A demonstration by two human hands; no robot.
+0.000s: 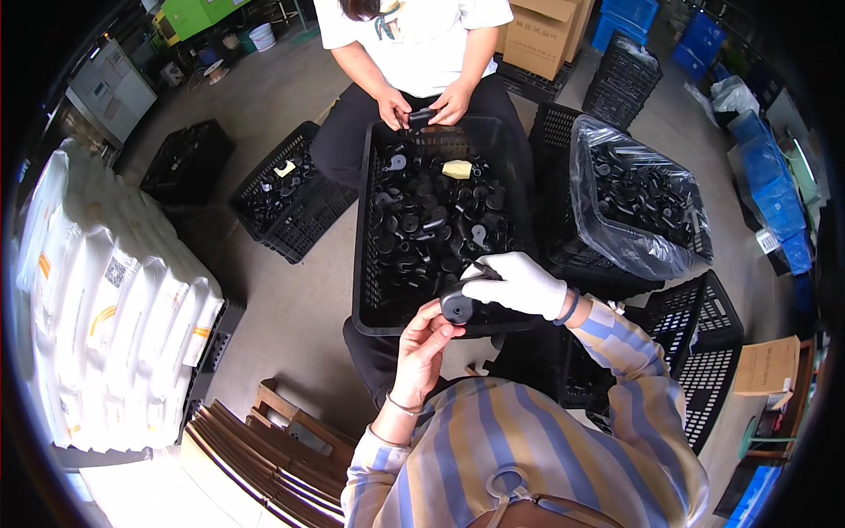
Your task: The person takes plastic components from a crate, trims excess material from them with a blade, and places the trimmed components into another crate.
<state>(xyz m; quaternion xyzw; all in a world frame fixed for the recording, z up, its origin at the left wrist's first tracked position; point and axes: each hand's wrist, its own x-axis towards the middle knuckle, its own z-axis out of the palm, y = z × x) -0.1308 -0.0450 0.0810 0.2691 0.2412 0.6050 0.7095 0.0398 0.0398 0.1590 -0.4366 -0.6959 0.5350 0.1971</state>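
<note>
Fingers of both the bare left hand [422, 348] and gloved right hand [519, 283] pinch one black part [458, 306] over the crate's [363, 264] near rim, apparently mid-inspection; turning it needs a steady two-handed grip.

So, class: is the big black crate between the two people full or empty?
Mostly full. The black crate holds a heap of small black plastic parts covering its bottom, though the pile sits below the rim.

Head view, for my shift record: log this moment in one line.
left hand: on black part | right hand: gloved, gripping it | over crate
</note>
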